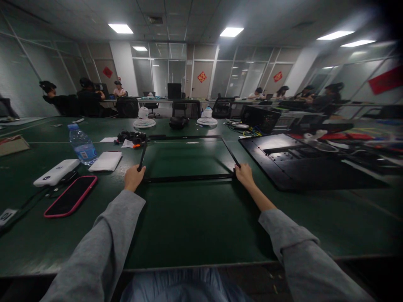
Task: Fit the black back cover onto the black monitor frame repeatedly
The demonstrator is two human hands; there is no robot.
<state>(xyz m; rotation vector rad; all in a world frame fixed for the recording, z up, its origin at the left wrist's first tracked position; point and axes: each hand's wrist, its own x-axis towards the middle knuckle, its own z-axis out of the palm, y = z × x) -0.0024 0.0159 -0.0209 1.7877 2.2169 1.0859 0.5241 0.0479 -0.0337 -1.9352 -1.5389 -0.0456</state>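
Note:
A thin black rectangular frame [189,178] is held over the green table [195,226], and the tabletop shows through its open middle. My left hand [134,178] is closed around the left side, close to the near corner. On the opposite side, my right hand [244,175] grips the right side near its near corner. The far edge of the frame lies near the middle of the table. Whether its far edge touches the tabletop, I cannot tell.
On the left are a water bottle [82,144], tissues [106,161], a white power bank [57,173] and a pink-edged phone [71,197]. A large black panel [302,167] lies right. Two small fans [144,117] stand farther back. Several people sit at far tables.

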